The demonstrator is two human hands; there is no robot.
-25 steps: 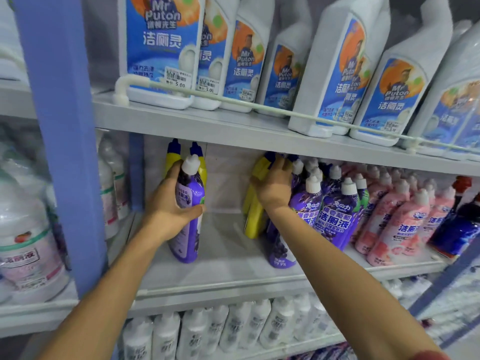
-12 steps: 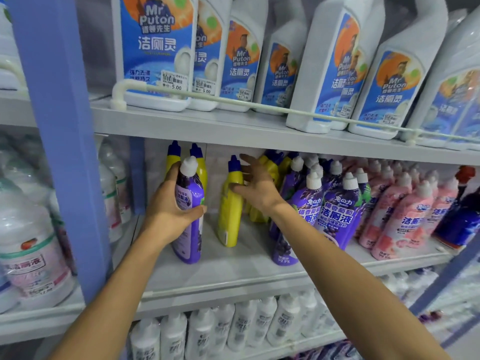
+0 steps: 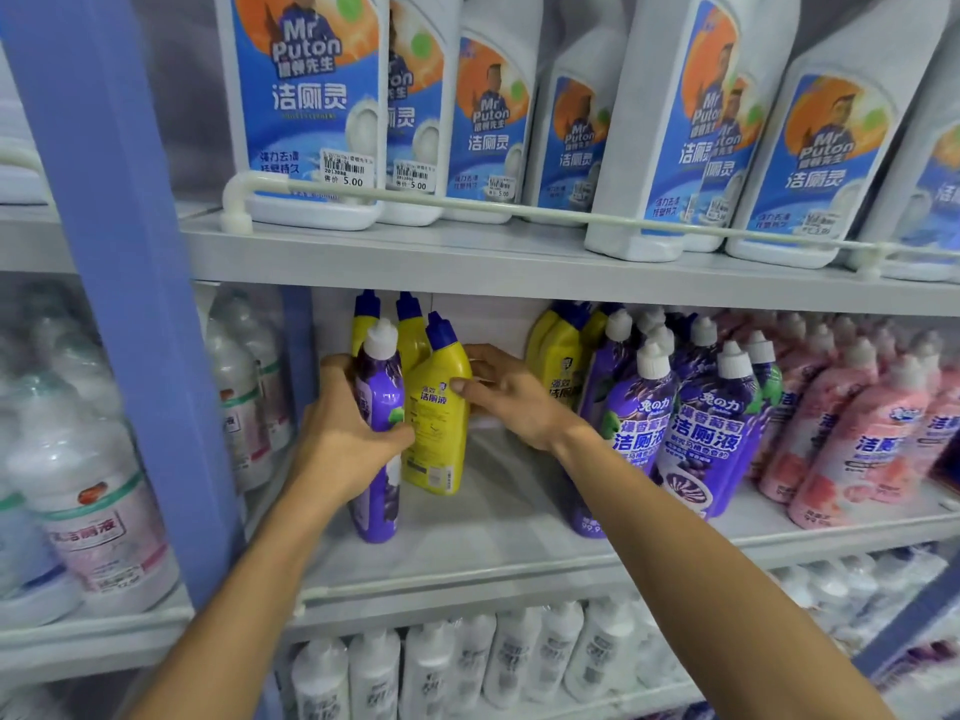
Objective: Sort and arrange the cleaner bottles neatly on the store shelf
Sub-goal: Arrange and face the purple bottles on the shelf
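Note:
My left hand (image 3: 345,439) grips a purple cleaner bottle with a white cap (image 3: 378,397), which stands at the left end of the middle shelf (image 3: 493,532). Right beside it, my right hand (image 3: 506,394) holds a yellow bottle with a blue cap (image 3: 436,407), tilted a little, thumb on its front. Two more yellow bottles (image 3: 410,330) stand behind these. Further right are more yellow bottles (image 3: 558,350), then a group of purple bottles (image 3: 691,423) and a row of pink bottles (image 3: 862,428).
Large white Mr Puton bottles (image 3: 311,106) fill the top shelf behind a white rail (image 3: 467,205). A blue upright post (image 3: 135,283) bounds the left side. White bottles (image 3: 441,672) line the shelf below; clear jugs (image 3: 83,491) sit further left.
My right hand has carried the yellow bottle leftward from the right-hand group to beside the purple bottle. My left hand has kept its hold on the purple bottle.

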